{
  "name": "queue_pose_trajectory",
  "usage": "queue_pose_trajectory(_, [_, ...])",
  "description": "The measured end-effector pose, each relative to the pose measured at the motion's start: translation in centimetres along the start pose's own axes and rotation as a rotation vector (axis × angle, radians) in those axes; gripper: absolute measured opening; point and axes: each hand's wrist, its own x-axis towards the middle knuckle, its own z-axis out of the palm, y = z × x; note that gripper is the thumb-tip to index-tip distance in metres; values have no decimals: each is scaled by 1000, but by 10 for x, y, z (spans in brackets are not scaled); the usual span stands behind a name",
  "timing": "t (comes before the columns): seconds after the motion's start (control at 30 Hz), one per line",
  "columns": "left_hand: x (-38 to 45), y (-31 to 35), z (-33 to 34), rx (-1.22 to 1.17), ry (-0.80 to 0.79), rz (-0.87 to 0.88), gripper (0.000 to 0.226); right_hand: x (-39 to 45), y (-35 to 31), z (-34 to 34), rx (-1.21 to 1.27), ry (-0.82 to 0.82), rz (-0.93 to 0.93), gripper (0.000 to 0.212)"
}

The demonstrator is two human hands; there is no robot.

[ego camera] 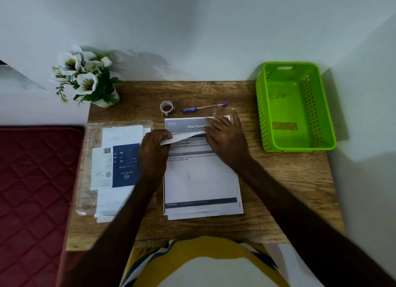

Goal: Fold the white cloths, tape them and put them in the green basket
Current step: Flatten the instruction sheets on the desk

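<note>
A person sits at a wooden table [278, 179] with both bare hands on a stack of printed white sheets [201, 179] lying in front of them at the table's centre. These look like paper pages rather than cloth; the top one carries a grey header with the words "Wipe Railings". The sheet's far end is folded toward the person. The left hand [153, 151] pinches the folded flap [182, 138] at its left corner, thumb and fingers closed on the paper edge. The right hand [225, 137] lies flat across the fold with its fingers spread, pressing the paper down at about one o'clock from the stack's middle.

The green basket [317, 107] stands at two o'clock on the table's far right corner, well apart from the hands; only a faint label shows on its floor. At twelve o'clock, just beyond the sheets, lie a roll of tape [166, 107] and a blue pen [203, 108], side by side but not touching. At nine o'clock a second pile of white pages with a dark blue printed leaflet [125, 164] rests on a clear plastic sleeve [85, 179]. A pot of white flowers [85, 79] sits at ten o'clock against the wall. A dark red quilted mattress [32, 190] lies left of the table.
</note>
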Motion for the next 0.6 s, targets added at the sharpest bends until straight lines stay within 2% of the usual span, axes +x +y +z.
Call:
queue_pose_trajectory(0.13, [-9, -6, 0, 54, -52, 73, 27, -26, -10, 4, -34, -35, -15, 29])
queue_pose_trajectory(0.33, [-27, -4, 7, 265, -190, 250, 53, -53, -15, 16, -62, -114, 9, 37])
queue_pose_trajectory(0.4, [-34, -3, 10, 274, -252, 251, 61, -58, -16, 19, -65, -142, 14, 39])
queue_pose_trajectory(0.6, [-37, 1, 30, 342, -266, 197, 52, -64, -20, 18, -18, -188, 50, 47])
